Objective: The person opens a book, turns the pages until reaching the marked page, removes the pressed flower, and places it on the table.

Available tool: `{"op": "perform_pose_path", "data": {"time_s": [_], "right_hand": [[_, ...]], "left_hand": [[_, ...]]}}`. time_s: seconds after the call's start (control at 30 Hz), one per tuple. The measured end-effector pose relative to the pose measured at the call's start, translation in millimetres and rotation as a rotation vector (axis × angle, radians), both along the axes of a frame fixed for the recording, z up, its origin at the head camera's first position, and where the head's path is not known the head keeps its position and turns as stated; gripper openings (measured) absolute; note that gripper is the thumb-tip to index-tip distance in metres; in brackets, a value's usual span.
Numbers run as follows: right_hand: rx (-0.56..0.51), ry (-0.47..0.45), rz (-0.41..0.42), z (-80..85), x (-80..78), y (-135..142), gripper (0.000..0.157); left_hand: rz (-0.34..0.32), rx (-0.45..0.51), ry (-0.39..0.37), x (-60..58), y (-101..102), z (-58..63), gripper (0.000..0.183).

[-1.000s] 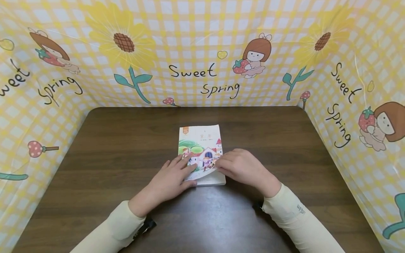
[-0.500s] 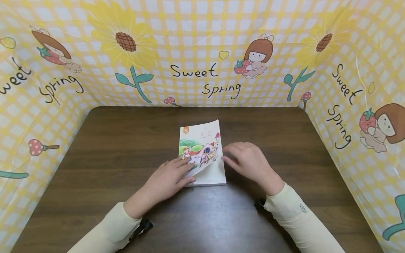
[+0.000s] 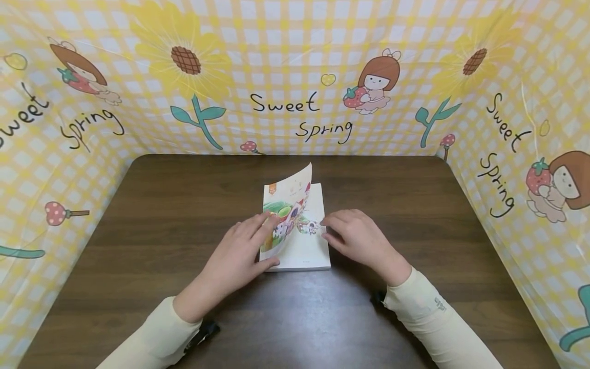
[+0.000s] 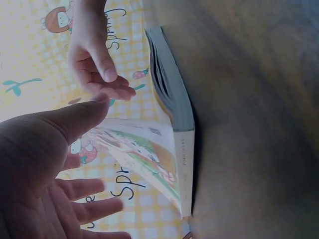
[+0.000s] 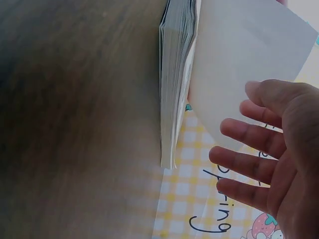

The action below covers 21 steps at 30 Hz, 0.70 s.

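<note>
A paperback book [image 3: 301,253] lies on the dark wooden table in the head view, its illustrated front cover [image 3: 288,195] standing partly lifted and curving up from the spine. Under the cover a pale page with a small coloured picture shows. My left hand [image 3: 237,248] hovers at the book's left side, fingers spread and loosely bent; whether the fingertips touch the cover I cannot tell. To the right of the book, my right hand [image 3: 361,241] has relaxed fingers and grips nothing. The right wrist view shows the page edges [image 5: 174,84] and the cover's blank inner side [image 5: 239,55].
The brown table [image 3: 184,184] reaches out on all sides of the book. A yellow-and-white checked cloth [image 3: 286,66] with sunflowers and cartoon figures walls in the back and both sides. Black straps [image 3: 203,335] show at the cream sleeves.
The front cover has swung up and leftward off the page beneath. My right hand has let go of its edge and drawn slightly right. My left hand has lifted and spread a little.
</note>
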State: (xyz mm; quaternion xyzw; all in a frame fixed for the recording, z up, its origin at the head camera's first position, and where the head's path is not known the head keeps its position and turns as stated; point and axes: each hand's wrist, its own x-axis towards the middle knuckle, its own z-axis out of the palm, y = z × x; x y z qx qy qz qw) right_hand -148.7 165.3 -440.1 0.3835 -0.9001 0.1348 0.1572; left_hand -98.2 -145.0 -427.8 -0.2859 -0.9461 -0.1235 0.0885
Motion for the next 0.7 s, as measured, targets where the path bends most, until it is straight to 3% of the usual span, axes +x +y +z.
{"op": "perform_pose_path", "data": {"time_s": [0.2,0.37,0.57,0.7], "right_hand": [[0.041,-0.038,0.007,-2.7,1.2,-1,0.024],[0.082,-0.081,0.040,-3.2,1.8,-1,0.029],[0.127,-0.115,0.091,-7.0,0.4,-2,0.036],[0.133,-0.118,0.107,-8.9,1.0,-2,0.034]], "left_hand": [[-0.024,0.006,0.116,2.9,-3,7.9,0.119],[-0.053,-0.002,0.244,5.6,-8,13.7,0.124],[-0.041,-0.148,0.408,11.9,-11,24.6,0.126],[-0.006,-0.235,0.451,15.3,-13,29.0,0.125]]}}
